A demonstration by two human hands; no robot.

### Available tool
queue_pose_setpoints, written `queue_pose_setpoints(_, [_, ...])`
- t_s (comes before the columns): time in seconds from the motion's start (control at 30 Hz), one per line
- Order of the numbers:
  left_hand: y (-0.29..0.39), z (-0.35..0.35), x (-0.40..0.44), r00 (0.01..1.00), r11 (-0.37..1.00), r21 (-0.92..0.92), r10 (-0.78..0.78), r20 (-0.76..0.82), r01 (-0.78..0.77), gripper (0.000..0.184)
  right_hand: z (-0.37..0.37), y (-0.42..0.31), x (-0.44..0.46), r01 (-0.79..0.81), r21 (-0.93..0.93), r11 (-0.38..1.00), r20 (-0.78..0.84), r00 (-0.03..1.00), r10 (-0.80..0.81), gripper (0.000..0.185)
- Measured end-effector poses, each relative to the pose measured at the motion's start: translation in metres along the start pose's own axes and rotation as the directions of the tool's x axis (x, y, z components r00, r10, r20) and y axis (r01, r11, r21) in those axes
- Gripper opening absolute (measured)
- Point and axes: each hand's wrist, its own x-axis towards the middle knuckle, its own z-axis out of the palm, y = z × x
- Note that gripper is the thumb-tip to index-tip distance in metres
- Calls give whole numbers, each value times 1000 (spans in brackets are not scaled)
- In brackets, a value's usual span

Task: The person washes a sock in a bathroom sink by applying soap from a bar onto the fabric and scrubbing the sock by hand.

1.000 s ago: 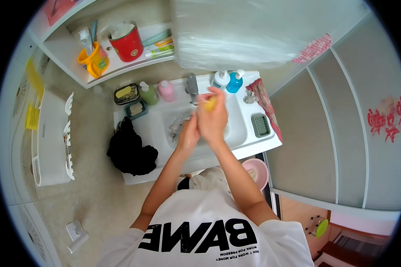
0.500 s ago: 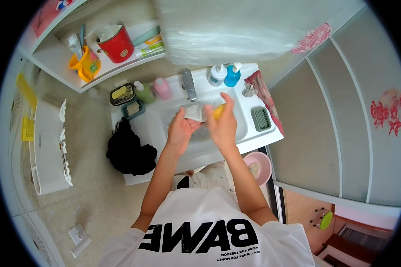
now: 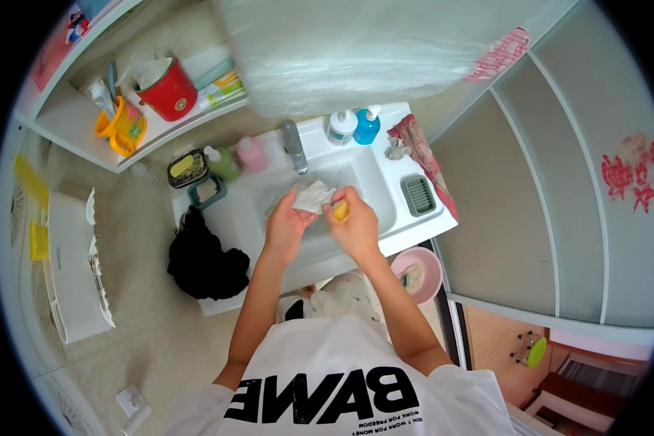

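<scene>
Lying lengthwise, left hand (image 3: 285,225) toward right hand (image 3: 356,224): white cloth (image 3: 314,196).

The cloth (image 3: 313,198) is white, the bar (image 3: 341,211) yellow.

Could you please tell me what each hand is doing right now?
Left hand: partly curled, holding a white cloth.
Right hand: closed on a yellow bar, likely soap.

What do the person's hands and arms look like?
The left hand and right hand wear no gloves, and no watch shows on the bare arms. The T-shirt is white, with short sleeves and big black letters across the front.
</scene>
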Motion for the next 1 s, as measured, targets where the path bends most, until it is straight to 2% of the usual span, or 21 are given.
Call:
queue_pose_setpoints(0.13, [-4,-7,5,1000,999,49,-5,-7,5,42,14,11,-2,37,36,999,-67,997,-34,14])
queue_pose_setpoints(0.3, [-9,-4,13,984,999,3,36,-176,-36,39,11,17,-17,73,-36,997,17,997,-72,11])
queue_pose_setpoints(0.33, [-10,-4,15,987,999,-11,37,-157,-39,38,11,20,-18,72,-52,996,36,997,-70,11])
queue_pose_setpoints(0.43, [-18,-7,19,994,999,-31,35,-103,-38,35,1,26,1,-23,295,955,-125,990,62,12])
queue_pose_setpoints(0.53, [-32,-9,27,997,1000,3,8,-77,-7,33,-21,-5,28,-132,394,910,-237,942,239,21])
queue_pose_setpoints(0.6, [-52,-17,37,993,998,33,-45,-109,48,34,-1,2,43,31,194,980,-385,922,47,24])
queue_pose_setpoints(0.63, [-55,-7,38,995,997,29,-73,-68,75,35,7,10,49,100,79,992,-436,898,-56,26])
queue_pose_setpoints(0.73, [-56,23,36,988,988,-19,-152,6,152,38,12,44,65,-107,41,993,-362,925,115,30])
queue_pose_setpoints(0.83, [-52,32,46,983,981,-74,-181,14,182,40,-7,109,85,-223,45,974,-317,921,226,31])
queue_pose_setpoints(0.9, [-57,29,52,986,985,-59,-165,0,165,43,-29,158,99,-190,-141,972,-342,930,132,32])
queue_pose_setpoints(1.0, [-64,26,64,980,980,-2,-198,-30,198,44,-53,225,118,-162,-270,949,-320,945,70,36])
